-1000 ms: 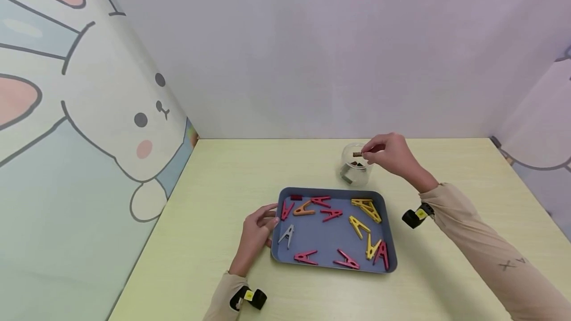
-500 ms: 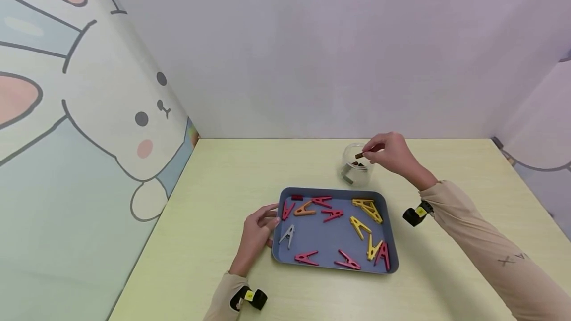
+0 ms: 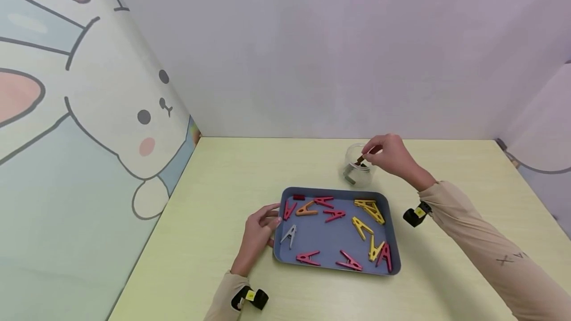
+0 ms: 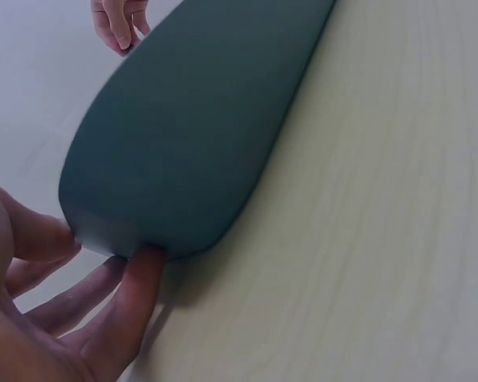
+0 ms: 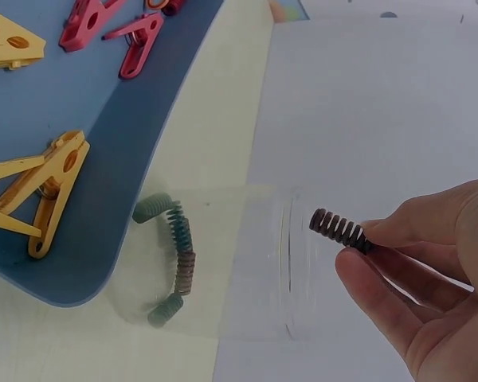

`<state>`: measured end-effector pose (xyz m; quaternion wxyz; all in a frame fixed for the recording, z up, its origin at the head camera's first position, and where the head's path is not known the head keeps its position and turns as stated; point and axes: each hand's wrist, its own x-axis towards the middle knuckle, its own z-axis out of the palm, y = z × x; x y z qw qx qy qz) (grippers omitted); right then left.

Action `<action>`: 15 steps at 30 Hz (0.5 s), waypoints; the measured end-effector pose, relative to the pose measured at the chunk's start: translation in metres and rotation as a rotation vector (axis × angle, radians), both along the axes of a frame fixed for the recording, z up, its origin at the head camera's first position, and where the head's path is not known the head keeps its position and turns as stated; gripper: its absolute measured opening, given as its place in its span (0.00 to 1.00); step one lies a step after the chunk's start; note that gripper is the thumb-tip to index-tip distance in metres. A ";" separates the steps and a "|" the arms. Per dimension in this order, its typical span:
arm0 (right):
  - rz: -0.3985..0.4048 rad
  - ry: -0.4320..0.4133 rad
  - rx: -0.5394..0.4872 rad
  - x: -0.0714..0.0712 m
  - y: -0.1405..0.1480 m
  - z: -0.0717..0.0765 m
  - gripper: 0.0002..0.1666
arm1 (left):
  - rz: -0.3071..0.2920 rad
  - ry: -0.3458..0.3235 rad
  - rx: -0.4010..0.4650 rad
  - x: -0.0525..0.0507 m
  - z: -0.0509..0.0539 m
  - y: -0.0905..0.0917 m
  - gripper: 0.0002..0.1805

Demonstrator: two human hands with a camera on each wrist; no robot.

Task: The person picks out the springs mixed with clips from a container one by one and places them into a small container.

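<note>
My right hand (image 3: 389,156) pinches a brown coil spring (image 5: 340,230) between thumb and fingers, just above the mouth of a clear jar (image 3: 357,178). Several springs lie inside the jar, green ones and a brown one (image 5: 185,273) among them. At the left end of a blue-grey tray (image 3: 314,232), my left hand (image 3: 257,232) grips the wall. Spread about in the tray are several plastic clips: red clips (image 3: 308,257), yellow clips (image 3: 362,228), an orange clip (image 3: 306,209) and a grey clip (image 3: 289,237). A small dark red cylinder (image 3: 299,197) lies by its back wall.
The jar stands behind the tray's back right part on a pale wooden table (image 3: 232,172). A plain light wall (image 3: 285,53) rises at the table's back edge, and a rabbit-printed wall (image 3: 111,113) borders the left side.
My right hand has turned the spring from level to slanting down and lowered its free end toward the jar's mouth. The left hand keeps its hold on the tray.
</note>
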<state>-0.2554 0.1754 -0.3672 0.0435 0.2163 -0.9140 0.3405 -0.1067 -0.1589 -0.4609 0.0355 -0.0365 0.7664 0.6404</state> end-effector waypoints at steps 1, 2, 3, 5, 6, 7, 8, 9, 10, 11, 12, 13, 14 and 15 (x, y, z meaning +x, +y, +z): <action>0.003 0.006 0.004 0.000 0.000 -0.001 0.04 | 0.002 -0.004 -0.005 0.000 0.001 0.000 0.21; 0.005 0.008 0.006 -0.001 0.000 -0.001 0.04 | 0.002 -0.007 -0.007 0.001 0.003 0.001 0.21; 0.006 0.012 0.009 -0.001 0.000 -0.002 0.03 | 0.004 -0.006 -0.009 0.001 0.004 0.001 0.21; 0.008 0.016 0.012 -0.001 0.000 -0.002 0.03 | 0.003 -0.002 -0.013 0.001 0.004 0.001 0.21; 0.009 0.019 0.014 -0.002 0.000 -0.003 0.03 | 0.004 -0.002 -0.014 0.001 0.004 0.001 0.21; 0.010 0.022 0.016 -0.002 0.000 -0.003 0.03 | 0.003 -0.003 -0.013 0.001 0.004 0.001 0.21; 0.011 0.023 0.017 -0.002 0.000 -0.004 0.03 | 0.003 0.000 -0.011 0.001 0.004 0.001 0.21; 0.011 0.024 0.020 -0.003 0.000 -0.004 0.03 | 0.002 0.003 -0.011 0.001 0.004 0.001 0.21; 0.012 0.024 0.021 -0.003 -0.001 -0.005 0.03 | 0.001 0.003 -0.011 0.001 0.004 0.001 0.21; 0.013 0.025 0.024 -0.003 -0.001 -0.005 0.03 | 0.002 0.002 -0.011 0.001 0.004 0.002 0.21; 0.014 0.027 0.028 -0.004 -0.001 -0.006 0.03 | 0.003 0.000 -0.010 0.001 0.004 0.001 0.21; 0.016 0.028 0.031 -0.004 -0.001 -0.006 0.03 | 0.004 -0.001 -0.010 0.001 0.003 0.001 0.21; 0.018 0.030 0.034 -0.004 -0.001 -0.006 0.04 | 0.005 0.002 -0.014 0.000 0.002 0.001 0.21; 0.019 0.031 0.035 -0.004 -0.002 -0.006 0.04 | 0.005 0.006 -0.015 0.000 0.001 0.001 0.20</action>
